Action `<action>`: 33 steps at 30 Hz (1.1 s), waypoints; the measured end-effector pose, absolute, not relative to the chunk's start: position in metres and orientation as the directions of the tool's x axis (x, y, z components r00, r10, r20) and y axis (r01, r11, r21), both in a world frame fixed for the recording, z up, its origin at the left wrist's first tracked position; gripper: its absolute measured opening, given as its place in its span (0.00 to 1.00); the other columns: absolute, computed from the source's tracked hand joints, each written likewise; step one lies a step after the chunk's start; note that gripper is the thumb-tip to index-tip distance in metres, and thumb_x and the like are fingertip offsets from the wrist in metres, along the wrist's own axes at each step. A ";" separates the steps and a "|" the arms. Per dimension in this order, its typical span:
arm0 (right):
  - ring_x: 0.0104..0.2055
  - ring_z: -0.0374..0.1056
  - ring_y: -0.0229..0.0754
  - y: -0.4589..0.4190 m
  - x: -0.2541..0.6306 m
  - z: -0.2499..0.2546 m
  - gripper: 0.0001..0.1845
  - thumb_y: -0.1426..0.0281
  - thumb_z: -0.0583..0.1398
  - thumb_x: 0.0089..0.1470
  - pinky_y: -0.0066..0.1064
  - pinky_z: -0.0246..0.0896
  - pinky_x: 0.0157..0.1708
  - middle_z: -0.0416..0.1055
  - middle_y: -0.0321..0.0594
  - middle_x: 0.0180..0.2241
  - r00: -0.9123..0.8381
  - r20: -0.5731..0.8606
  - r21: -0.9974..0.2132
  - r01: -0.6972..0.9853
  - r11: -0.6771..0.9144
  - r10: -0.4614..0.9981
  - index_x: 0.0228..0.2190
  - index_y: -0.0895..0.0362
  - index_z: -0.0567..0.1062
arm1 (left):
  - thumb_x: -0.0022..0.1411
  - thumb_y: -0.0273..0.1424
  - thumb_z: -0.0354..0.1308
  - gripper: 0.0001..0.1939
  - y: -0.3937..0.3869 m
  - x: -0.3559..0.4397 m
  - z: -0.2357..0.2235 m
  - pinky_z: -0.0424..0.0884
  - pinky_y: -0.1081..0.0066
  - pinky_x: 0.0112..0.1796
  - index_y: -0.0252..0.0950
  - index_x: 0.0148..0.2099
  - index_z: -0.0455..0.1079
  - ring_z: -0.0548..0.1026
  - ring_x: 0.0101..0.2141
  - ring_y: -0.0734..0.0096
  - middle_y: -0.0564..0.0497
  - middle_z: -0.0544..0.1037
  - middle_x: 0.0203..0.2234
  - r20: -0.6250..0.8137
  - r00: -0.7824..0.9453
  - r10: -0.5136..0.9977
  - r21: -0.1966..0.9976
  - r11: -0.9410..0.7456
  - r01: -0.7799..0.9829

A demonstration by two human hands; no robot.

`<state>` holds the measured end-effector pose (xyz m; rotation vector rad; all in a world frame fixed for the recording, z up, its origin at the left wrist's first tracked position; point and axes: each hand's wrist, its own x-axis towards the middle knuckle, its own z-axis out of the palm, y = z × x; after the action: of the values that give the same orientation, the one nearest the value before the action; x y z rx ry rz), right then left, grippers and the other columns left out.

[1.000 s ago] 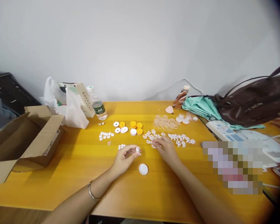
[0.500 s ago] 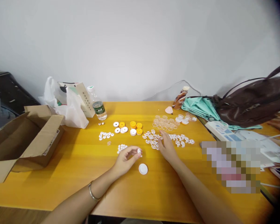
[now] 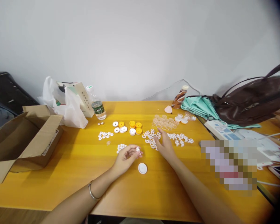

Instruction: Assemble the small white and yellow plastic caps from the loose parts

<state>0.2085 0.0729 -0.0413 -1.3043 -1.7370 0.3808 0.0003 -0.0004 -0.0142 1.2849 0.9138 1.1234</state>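
Note:
Between the thumb and fingers of my left hand [image 3: 126, 158] is a small white plastic part [image 3: 137, 149], held just above the table. My right hand [image 3: 165, 148] reaches over the left side of the white openwork plastic pieces [image 3: 150, 136], its thumb and fingers apart. Whether its fingertips touch a piece I cannot tell. A round white disc [image 3: 142, 168] lies on the table in front of my left hand. Small white caps [image 3: 121, 147] lie partly hidden behind that hand. Farther back are yellow spools [image 3: 138, 131] and white spools [image 3: 132, 132].
Clear plastic rings [image 3: 164, 122] lie at the back right, near a brown drink bottle [image 3: 180, 97]. A water bottle [image 3: 98, 109], a plastic bag [image 3: 71, 109] and an open cardboard box [image 3: 40, 146] stand left. To the right are a green cloth [image 3: 200, 107], a brown bag [image 3: 249, 99] and a power strip [image 3: 220, 132].
My right hand has shifted slightly left over the openwork pieces. The small white part has turned a little in my left hand, which stays in nearly the same place.

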 end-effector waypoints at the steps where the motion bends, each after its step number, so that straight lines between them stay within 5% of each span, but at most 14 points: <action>1: 0.55 0.58 0.49 0.070 0.208 -0.038 0.24 0.66 0.52 0.57 0.48 0.54 0.54 0.62 0.50 0.52 -0.038 0.483 -0.693 0.594 0.408 0.875 0.54 0.56 0.59 | 0.58 0.38 0.58 0.15 0.000 0.001 -0.014 0.71 0.68 0.40 0.32 0.43 0.67 0.76 0.35 0.68 0.44 0.77 0.35 0.082 0.243 0.967 0.992 -0.056 -0.114; 13: 0.40 0.65 0.42 0.012 0.179 -0.014 0.18 0.70 0.55 0.56 0.37 0.63 0.42 0.68 0.41 0.38 -0.415 0.512 -0.724 0.263 0.638 0.752 0.50 0.50 0.65 | 0.58 0.42 0.55 0.17 0.004 -0.002 -0.009 0.69 0.70 0.36 0.33 0.37 0.74 0.74 0.31 0.69 0.47 0.77 0.29 0.104 0.253 0.962 0.992 -0.119 0.044; 33: 0.31 0.64 0.38 0.009 0.177 -0.010 0.09 0.67 0.57 0.55 0.31 0.62 0.33 0.66 0.36 0.27 -0.386 0.401 -0.855 0.168 0.491 0.831 0.39 0.52 0.73 | 0.58 0.45 0.55 0.18 0.001 0.001 -0.007 0.66 0.74 0.32 0.32 0.35 0.69 0.70 0.27 0.74 0.50 0.73 0.25 0.010 0.394 0.919 0.998 0.018 -0.066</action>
<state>0.1773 0.0088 -0.0098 -0.8356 -1.8439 0.9341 0.0010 0.0005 -0.0072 1.3213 0.8614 0.9359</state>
